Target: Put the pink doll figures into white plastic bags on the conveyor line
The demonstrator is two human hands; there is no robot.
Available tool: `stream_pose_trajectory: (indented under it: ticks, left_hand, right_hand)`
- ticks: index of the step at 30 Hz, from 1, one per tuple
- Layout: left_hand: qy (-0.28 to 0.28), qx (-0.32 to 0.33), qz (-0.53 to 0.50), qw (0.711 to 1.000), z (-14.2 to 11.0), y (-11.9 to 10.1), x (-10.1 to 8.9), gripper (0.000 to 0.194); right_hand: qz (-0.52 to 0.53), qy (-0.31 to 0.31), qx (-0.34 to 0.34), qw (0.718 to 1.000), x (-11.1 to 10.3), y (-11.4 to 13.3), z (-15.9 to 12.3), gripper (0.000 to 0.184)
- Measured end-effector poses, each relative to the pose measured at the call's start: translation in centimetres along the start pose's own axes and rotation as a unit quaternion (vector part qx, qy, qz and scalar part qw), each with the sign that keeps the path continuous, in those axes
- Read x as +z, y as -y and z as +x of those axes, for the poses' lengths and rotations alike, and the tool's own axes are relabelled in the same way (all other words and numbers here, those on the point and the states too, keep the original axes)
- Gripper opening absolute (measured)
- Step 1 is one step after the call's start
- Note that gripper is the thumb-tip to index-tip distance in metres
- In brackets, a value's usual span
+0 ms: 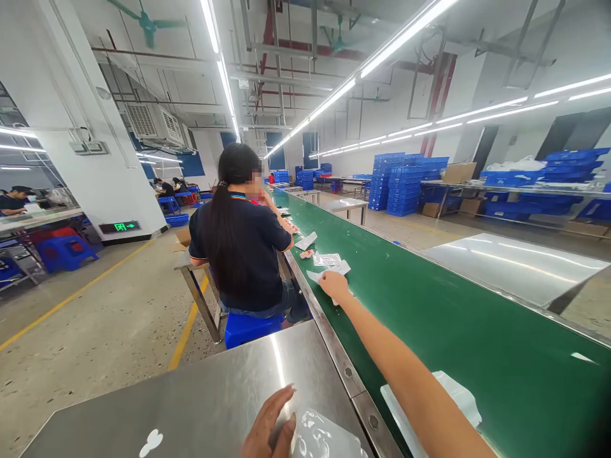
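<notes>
My right hand [334,286] reaches far forward over the green conveyor belt [396,280], its fingers closed on a white plastic bag [314,277]. Just beyond it lie more clear and white plastic packets [329,259] and a small pinkish piece [306,254]. Low in the view, my left hand [272,423] is above the steel table [210,388], thumb and forefinger apart. Beside its thumb is a clear, shiny plastic packet [327,439]; whether they touch is hard to tell. Under my right forearm, another white plastic bag [453,397] rests on the belt.
A co-worker [238,242] sits on a blue stool [252,327] left of the belt. A white scrap [151,442] lies on the steel table. A metal rail [348,372] edges the belt. Blue crates [401,184] stand stacked at the right, behind a steel table [515,261].
</notes>
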State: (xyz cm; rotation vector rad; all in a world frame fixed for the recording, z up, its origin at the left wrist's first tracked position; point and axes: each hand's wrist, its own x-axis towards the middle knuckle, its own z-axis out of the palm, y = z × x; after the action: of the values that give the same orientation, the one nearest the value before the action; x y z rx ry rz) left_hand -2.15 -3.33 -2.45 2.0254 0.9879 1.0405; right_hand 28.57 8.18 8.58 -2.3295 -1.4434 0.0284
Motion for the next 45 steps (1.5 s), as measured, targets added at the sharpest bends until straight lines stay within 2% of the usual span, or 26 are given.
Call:
stream_pose_trajectory:
  ticks: [2,4,6,8,10,13,14,15,17,18,20,23,25,27,29,31,34,37,40,42,45]
  left_hand:
    - [0.037,-0.035,-0.035,0.998,1.1,-1.9,-0.2,0.04]
    - [0.061,-0.065,-0.035,0.995,2.7,-4.4,-0.2,0.057]
    - [0.039,-0.066,0.007,0.997,4.2,-6.8,0.2,0.082]
    - [-0.007,-0.036,0.041,0.998,5.2,-8.6,1.0,0.098]
    - [-0.034,-0.036,0.038,0.998,5.3,-9.4,1.9,0.09]
    - [-0.027,-0.098,-0.007,0.995,4.4,-8.8,2.6,0.048]
    - [-0.027,-0.117,-0.023,0.992,4.1,-8.4,2.6,0.039]
    - [-0.031,-0.133,-0.043,0.99,3.8,-7.9,2.6,0.034]
    - [-0.044,-0.182,-0.123,0.975,3.4,-7.2,2.2,0.034]
    - [-0.048,-0.216,-0.184,0.958,3.3,-6.9,1.9,0.036]
    - [-0.048,-0.28,-0.321,0.904,3.2,-6.4,1.2,0.039]
    - [-0.043,-0.322,-0.457,0.828,2.8,-5.1,0.5,0.039]
    - [-0.042,-0.335,-0.493,0.802,2.5,-4.0,0.2,0.034]
    - [-0.038,-0.34,-0.51,0.789,2.2,-3.2,0.2,0.033]
    - [-0.03,-0.335,-0.522,0.784,2.0,-3.0,0.4,0.035]
    - [-0.017,-0.34,-0.525,0.78,2.0,-3.4,0.5,0.039]
    - [-0.009,-0.352,-0.505,0.788,1.9,-4.8,0.6,0.043]
    - [0.033,-0.316,-0.484,0.815,1.4,-6.9,0.4,0.045]
    - [0.073,-0.264,-0.435,0.858,0.3,-9.3,0.4,0.043]
    - [0.075,-0.224,-0.373,0.897,-0.6,-10.7,0.5,0.04]
    - [0.065,-0.145,-0.276,0.948,-1.8,-12.3,0.8,0.034]
  right_hand:
    - [0.066,-0.025,-0.018,0.997,-1.9,0.4,-1.9,0.023]
    - [0.137,-0.037,-0.047,0.989,-3.1,1.1,-4.8,0.025]
    - [0.202,-0.031,-0.081,0.976,-3.5,2.3,-8.8,0.024]
    - [0.253,-0.011,-0.114,0.961,-3.2,3.7,-13.3,0.021]
    - [0.32,0.027,-0.143,0.936,-2.6,5.0,-17.3,0.019]
    - [0.428,0.11,-0.193,0.876,-2.7,5.8,-20.2,0.019]
    - [0.437,0.133,-0.192,0.868,-3.1,5.6,-20.1,0.021]
    - [0.427,0.142,-0.173,0.876,-3.8,5.0,-19.5,0.025]
    - [0.382,0.122,-0.084,0.912,-5.3,3.0,-17.4,0.033]
    - [0.36,0.093,-0.028,0.928,-6.0,1.5,-16.0,0.036]
    - [0.339,0.069,0.032,0.938,-6.6,-1.6,-13.7,0.033]
    - [0.323,0.076,0.093,0.939,-5.5,-5.7,-11.9,0.027]
    - [0.321,0.088,0.115,0.936,-4.0,-7.0,-11.6,0.026]
    - [0.327,0.091,0.115,0.934,-2.8,-7.3,-11.4,0.024]
    - [0.338,0.083,0.095,0.933,-2.4,-6.8,-11.2,0.022]
    - [0.353,0.065,0.062,0.931,-2.9,-5.9,-11.1,0.021]
    - [0.384,0.039,0.002,0.923,-5.0,-4.1,-12.0,0.021]
    - [0.421,0.032,-0.053,0.905,-7.8,-2.1,-14.7,0.026]
    - [0.493,0.033,-0.103,0.863,-10.2,-0.1,-18.2,0.033]
    - [0.533,0.033,-0.121,0.837,-11.4,1.0,-20.4,0.034]
    - [0.548,0.033,-0.117,0.828,-12.4,2.0,-23.0,0.035]
